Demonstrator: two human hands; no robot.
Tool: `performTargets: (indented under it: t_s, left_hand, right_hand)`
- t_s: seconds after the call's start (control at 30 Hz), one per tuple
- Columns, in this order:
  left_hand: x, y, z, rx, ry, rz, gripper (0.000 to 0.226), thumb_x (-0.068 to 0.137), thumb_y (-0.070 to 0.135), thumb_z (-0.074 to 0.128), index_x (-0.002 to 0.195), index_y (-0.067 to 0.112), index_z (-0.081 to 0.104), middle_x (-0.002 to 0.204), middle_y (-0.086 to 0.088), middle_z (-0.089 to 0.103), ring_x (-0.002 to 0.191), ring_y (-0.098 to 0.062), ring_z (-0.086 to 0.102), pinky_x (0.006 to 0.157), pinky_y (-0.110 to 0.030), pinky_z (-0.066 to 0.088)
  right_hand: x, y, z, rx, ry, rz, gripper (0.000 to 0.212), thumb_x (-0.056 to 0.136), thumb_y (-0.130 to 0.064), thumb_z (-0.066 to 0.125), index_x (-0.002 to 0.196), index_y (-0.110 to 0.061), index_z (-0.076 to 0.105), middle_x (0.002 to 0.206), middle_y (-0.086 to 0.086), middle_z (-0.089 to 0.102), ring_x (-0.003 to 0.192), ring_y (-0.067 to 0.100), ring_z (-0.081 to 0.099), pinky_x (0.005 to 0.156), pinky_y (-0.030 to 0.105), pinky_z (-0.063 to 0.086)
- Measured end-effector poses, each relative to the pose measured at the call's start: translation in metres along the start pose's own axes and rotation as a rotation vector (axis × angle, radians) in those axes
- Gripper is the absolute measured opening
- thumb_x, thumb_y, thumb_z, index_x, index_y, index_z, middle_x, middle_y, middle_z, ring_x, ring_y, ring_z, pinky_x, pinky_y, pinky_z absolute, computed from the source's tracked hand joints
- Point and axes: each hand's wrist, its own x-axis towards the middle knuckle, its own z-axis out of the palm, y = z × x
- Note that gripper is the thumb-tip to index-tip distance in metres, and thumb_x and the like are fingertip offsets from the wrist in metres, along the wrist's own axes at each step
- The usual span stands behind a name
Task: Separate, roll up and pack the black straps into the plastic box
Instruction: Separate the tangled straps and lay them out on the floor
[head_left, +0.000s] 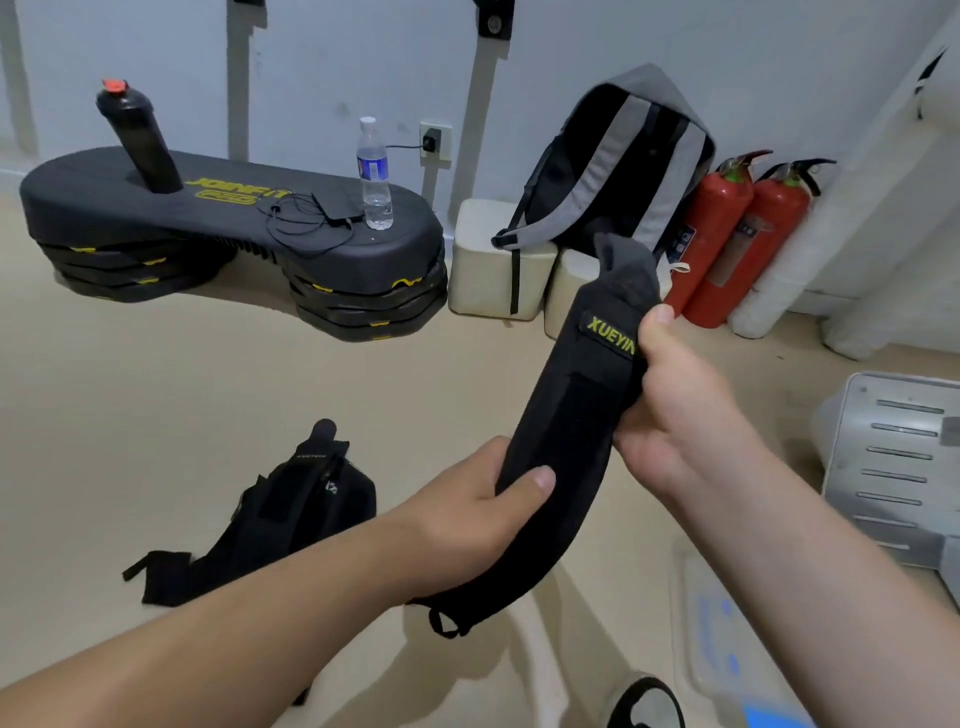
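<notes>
A long black strap (566, 410) with a yellow "XUEYIN" label stretches between both hands above the floor. My left hand (467, 525) grips its lower part, thumb on top, and a small loop dangles below. My right hand (670, 400) pinches the strap near the label, with the upper end sticking up past it. A pile of more black straps (280, 514) lies on the beige floor to the lower left. A clear plastic box (727, 644) with blue marks sits at the lower right, partly behind my right forearm.
A black step platform (218, 228) carries a black bottle (137, 137) and a water bottle (374, 174). A grey backpack (623, 161) rests on white blocks, beside two red fire extinguishers (737, 234). A grey slotted lid (893, 467) lies at right. A shoe (644, 704) shows at the bottom.
</notes>
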Motion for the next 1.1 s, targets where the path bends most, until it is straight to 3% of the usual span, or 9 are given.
performTargets:
  t_s: [0.13, 0.23, 0.33, 0.5, 0.6, 0.77, 0.87, 0.93, 1.1]
  left_hand:
    - [0.004, 0.004, -0.005, 0.071, 0.171, 0.078, 0.017, 0.109, 0.044, 0.048, 0.113, 0.036, 0.063, 0.103, 0.018, 0.074, 0.101, -0.002, 0.068, 0.098, -0.033, 0.055]
    - [0.005, 0.013, -0.011, 0.007, 0.273, 0.134, 0.018, 0.108, 0.043, 0.05, 0.11, 0.032, 0.064, 0.103, 0.01, 0.075, 0.102, -0.012, 0.071, 0.097, -0.044, 0.056]
    - [0.006, 0.016, -0.014, -0.034, 0.336, 0.141, 0.021, 0.109, 0.044, 0.049, 0.115, 0.029, 0.062, 0.11, 0.01, 0.073, 0.106, -0.008, 0.069, 0.1, -0.043, 0.056]
    - [0.006, 0.008, -0.013, -0.26, 0.19, 0.026, 0.022, 0.102, 0.045, 0.06, 0.12, 0.034, 0.064, 0.115, 0.01, 0.077, 0.111, -0.01, 0.073, 0.104, -0.044, 0.056]
    - [0.003, 0.008, -0.013, -0.256, 0.098, -0.023, 0.018, 0.103, 0.036, 0.065, 0.118, 0.026, 0.07, 0.11, 0.005, 0.081, 0.106, -0.017, 0.077, 0.098, -0.044, 0.059]
    - [-0.004, -0.003, -0.01, -0.01, -0.048, -0.09, 0.015, 0.102, 0.023, 0.063, 0.115, 0.024, 0.07, 0.106, 0.007, 0.081, 0.1, -0.014, 0.078, 0.097, -0.04, 0.061]
    - [-0.005, -0.014, -0.003, 0.136, -0.069, -0.128, 0.011, 0.103, 0.024, 0.061, 0.112, 0.026, 0.066, 0.099, 0.011, 0.078, 0.088, -0.006, 0.075, 0.072, -0.022, 0.059]
    - [-0.004, -0.019, 0.005, 0.163, -0.037, -0.143, 0.007, 0.104, 0.023, 0.06, 0.11, 0.025, 0.064, 0.097, 0.01, 0.075, 0.084, -0.003, 0.073, 0.065, -0.015, 0.052]
    - [-0.004, -0.024, 0.028, 0.203, -0.001, -0.17, 0.008, 0.104, 0.025, 0.06, 0.112, 0.023, 0.063, 0.105, 0.006, 0.075, 0.095, -0.008, 0.073, 0.073, -0.019, 0.054]
  right_hand:
    - [0.008, -0.001, -0.011, -0.012, -0.145, 0.084, 0.052, 0.106, -0.055, 0.05, 0.132, -0.014, 0.069, 0.122, 0.008, 0.079, 0.112, 0.025, 0.076, 0.101, 0.05, 0.058]
    - [-0.004, 0.012, -0.01, -0.293, -0.356, 0.133, 0.039, 0.106, -0.043, 0.057, 0.135, -0.02, 0.068, 0.127, 0.003, 0.077, 0.122, 0.021, 0.072, 0.101, 0.045, 0.058]
    - [-0.011, 0.03, -0.005, -0.337, -0.419, 0.162, 0.028, 0.106, -0.02, 0.061, 0.132, -0.018, 0.067, 0.124, 0.009, 0.078, 0.116, 0.026, 0.075, 0.099, 0.047, 0.061]
    - [-0.01, 0.034, 0.007, -0.242, -0.274, 0.117, 0.02, 0.107, -0.008, 0.058, 0.123, -0.014, 0.068, 0.11, 0.014, 0.08, 0.094, 0.029, 0.08, 0.075, 0.046, 0.067]
    - [0.001, 0.024, 0.007, -0.117, -0.136, 0.039, 0.021, 0.107, -0.009, 0.058, 0.125, -0.017, 0.066, 0.117, 0.014, 0.078, 0.098, 0.03, 0.078, 0.066, 0.044, 0.066]
    - [0.026, 0.004, -0.014, -0.008, 0.092, -0.066, 0.03, 0.107, -0.015, 0.061, 0.133, -0.028, 0.06, 0.121, 0.004, 0.076, 0.103, 0.026, 0.076, 0.077, 0.046, 0.067]
    - [0.032, 0.002, -0.034, -0.026, 0.183, -0.045, 0.038, 0.106, -0.016, 0.063, 0.141, -0.028, 0.055, 0.124, 0.005, 0.073, 0.107, 0.028, 0.073, 0.092, 0.053, 0.062]
    - [0.032, 0.001, -0.048, -0.047, 0.179, 0.004, 0.037, 0.105, -0.014, 0.063, 0.139, -0.025, 0.055, 0.122, 0.007, 0.073, 0.106, 0.029, 0.073, 0.088, 0.051, 0.062]
    - [0.023, 0.006, -0.079, -0.395, 0.086, -0.009, 0.057, 0.094, 0.005, 0.064, 0.136, -0.031, 0.05, 0.123, 0.002, 0.068, 0.107, 0.026, 0.068, 0.071, 0.041, 0.06]
